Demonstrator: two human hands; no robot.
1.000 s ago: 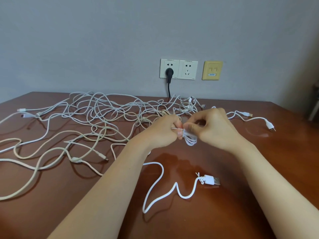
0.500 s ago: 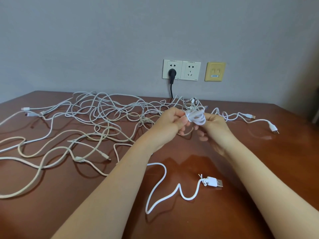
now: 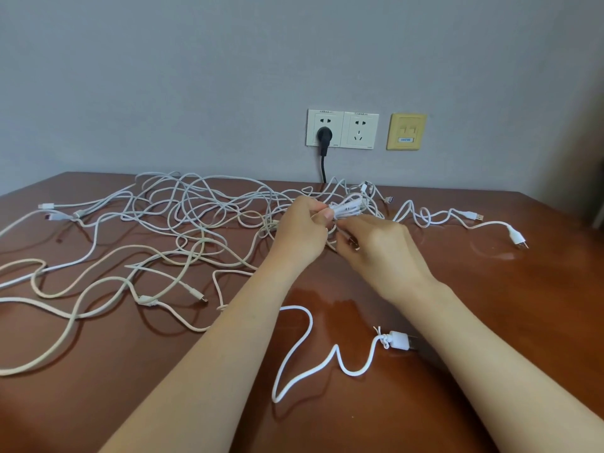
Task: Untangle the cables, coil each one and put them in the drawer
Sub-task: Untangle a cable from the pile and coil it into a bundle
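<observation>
Cable tangle [image 3: 170,223]: white and cream. Loose USB cable [image 3: 327,361]: bright white. Table [image 3: 490,305]: glossy reddish-brown wood. Wall [image 3: 228,76]: grey. Double socket [image 3: 358,130]: white; plug [image 3: 324,136]: black. Data plate [image 3: 407,131]: yellow.

A big mess of cables [image 3: 157,230] lies on the table [image 3: 490,305], far left. One loose cable [image 3: 307,354] lies near. The wall sockets [image 3: 343,129] sit behind

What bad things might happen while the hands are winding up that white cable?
The small coil is pinched only by the left hand and right hand, so it might spring open. Its loose tail with the USB plug may snag as it drags across the table. The tangled pile lies right beside the coil and might catch in it.
</observation>
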